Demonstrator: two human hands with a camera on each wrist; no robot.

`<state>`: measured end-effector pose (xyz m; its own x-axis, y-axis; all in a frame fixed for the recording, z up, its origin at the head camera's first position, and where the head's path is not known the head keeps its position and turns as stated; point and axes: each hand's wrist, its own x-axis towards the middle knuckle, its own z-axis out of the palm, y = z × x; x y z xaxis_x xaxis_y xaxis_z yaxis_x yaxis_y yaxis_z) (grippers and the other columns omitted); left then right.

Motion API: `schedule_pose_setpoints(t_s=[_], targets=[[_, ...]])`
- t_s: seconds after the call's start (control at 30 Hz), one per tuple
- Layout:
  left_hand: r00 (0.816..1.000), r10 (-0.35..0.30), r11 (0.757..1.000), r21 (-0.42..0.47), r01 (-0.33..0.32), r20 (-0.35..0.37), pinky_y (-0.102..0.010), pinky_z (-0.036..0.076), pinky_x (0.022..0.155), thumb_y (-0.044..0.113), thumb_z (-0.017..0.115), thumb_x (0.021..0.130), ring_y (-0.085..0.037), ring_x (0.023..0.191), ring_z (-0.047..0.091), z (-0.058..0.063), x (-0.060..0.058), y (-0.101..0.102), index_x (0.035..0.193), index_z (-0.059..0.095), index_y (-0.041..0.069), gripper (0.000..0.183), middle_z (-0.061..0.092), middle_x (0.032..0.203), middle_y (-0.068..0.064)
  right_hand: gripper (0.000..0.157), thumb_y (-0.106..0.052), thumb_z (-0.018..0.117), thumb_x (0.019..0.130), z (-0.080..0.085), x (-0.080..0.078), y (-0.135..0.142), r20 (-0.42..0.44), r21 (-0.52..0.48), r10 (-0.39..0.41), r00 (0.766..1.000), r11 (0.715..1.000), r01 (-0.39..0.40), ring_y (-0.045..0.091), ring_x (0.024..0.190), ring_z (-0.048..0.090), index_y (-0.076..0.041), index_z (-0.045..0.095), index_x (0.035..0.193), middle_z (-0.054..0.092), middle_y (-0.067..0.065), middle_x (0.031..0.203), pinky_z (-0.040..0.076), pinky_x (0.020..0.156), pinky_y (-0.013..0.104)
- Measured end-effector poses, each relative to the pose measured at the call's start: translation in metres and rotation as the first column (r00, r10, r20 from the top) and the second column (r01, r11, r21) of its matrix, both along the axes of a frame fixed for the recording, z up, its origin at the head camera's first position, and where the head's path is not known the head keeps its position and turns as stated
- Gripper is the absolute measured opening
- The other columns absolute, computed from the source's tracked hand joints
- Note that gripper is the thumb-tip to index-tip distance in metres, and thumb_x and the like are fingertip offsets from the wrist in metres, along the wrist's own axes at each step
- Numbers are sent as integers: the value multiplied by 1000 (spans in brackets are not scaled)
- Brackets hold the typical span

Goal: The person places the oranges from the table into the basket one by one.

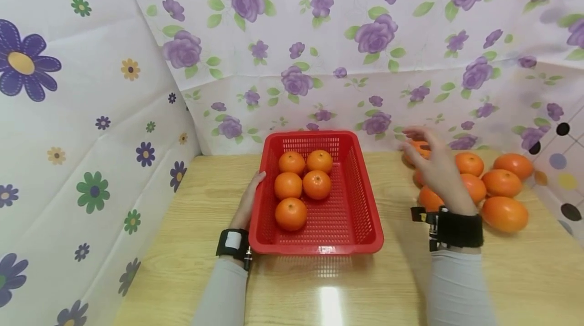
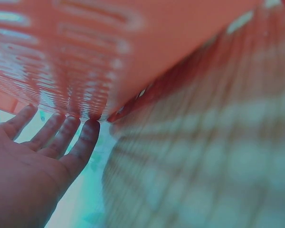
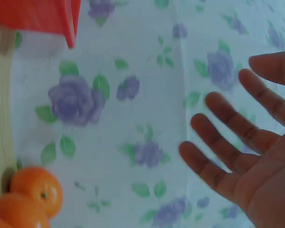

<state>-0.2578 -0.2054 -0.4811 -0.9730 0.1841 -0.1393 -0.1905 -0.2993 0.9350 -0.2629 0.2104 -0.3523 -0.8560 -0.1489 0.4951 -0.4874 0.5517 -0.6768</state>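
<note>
A red plastic basket stands in the middle of the table with several oranges grouped on its left side. My left hand lies along the basket's left wall; in the left wrist view its straight, spread fingers touch the slotted side. On the right, my right hand hovers over a pile of oranges, hiding part of it. Nothing is in that hand: the right wrist view shows its fingers spread and relaxed, with an orange at the lower left, apart from them.
The light wooden table ends at a flower-printed sheet behind the basket. Another patterned sheet closes off the left side, and a dotted one stands beyond the orange pile at right.
</note>
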Motion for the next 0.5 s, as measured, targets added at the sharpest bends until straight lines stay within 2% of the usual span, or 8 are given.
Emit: schedule_pose_setpoints(t_s=[0.1, 0.23, 0.4, 0.5], targets=[[1000, -21, 1000, 3, 21, -3, -52, 32, 120, 48, 38, 111, -26, 147, 36, 5, 4, -1, 164, 22, 36, 57, 34, 163, -2, 40, -21, 57, 109, -2, 1, 18, 69, 52, -48, 996, 998, 44, 47, 127, 46, 0, 53, 142, 50, 27, 141, 37, 102, 66], [999, -43, 999, 6, 43, -4, -52, 34, 119, 47, 36, 111, -27, 147, 36, 9, 6, -1, 165, 20, 35, 57, 34, 163, -3, 47, -30, 53, 110, -6, 1, 40, 186, 164, -122, 975, 982, 91, 51, 127, 42, 2, 50, 144, 44, 32, 144, 37, 101, 71], [999, -52, 999, 7, 52, 4, -51, 35, 119, 48, 36, 112, -26, 147, 37, 10, 7, -2, 165, 20, 37, 57, 35, 163, -1, 49, -30, 51, 110, -11, -1, 57, 286, 315, -206, 936, 943, 111, 49, 108, 45, 4, 46, 145, 41, 38, 139, 45, 84, 61], [999, -48, 999, 3, 48, 1, -50, 35, 119, 49, 36, 111, -26, 146, 38, 10, 6, -1, 165, 20, 37, 57, 35, 162, 0, 49, -28, 52, 109, -13, -2, 63, 322, 356, -209, 924, 930, 86, 52, 111, 47, 5, 46, 144, 42, 40, 137, 46, 85, 64]])
